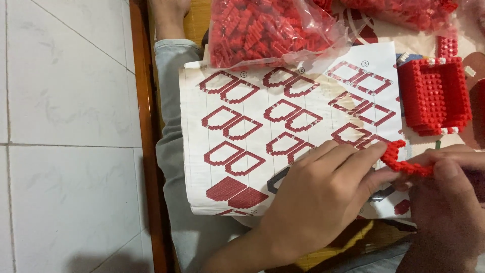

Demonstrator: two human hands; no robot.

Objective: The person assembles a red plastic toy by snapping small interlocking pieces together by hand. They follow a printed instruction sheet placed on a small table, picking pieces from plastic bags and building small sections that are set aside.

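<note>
1. Head view showed my left hand [323,194] and right hand [444,202] both pinched shut on a thin red brick strip [406,163], held just above the instruction sheet [298,126].
2. I judged the strip could snap or shed bricks if I squeezed unevenly, since only fingertips gripped it.
3. Beyond lay the part-built red block model [435,96] and the bags of loose red bricks [273,30]; a dropped piece could get lost among them.

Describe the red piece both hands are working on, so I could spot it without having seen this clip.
Start at the large instruction sheet of red outline diagrams. At its lower right corner, the left hand and right hand meet. Pinched between their fingertips is a thin bent strip of small red bricks, unlike the boxy red build above it.
</note>
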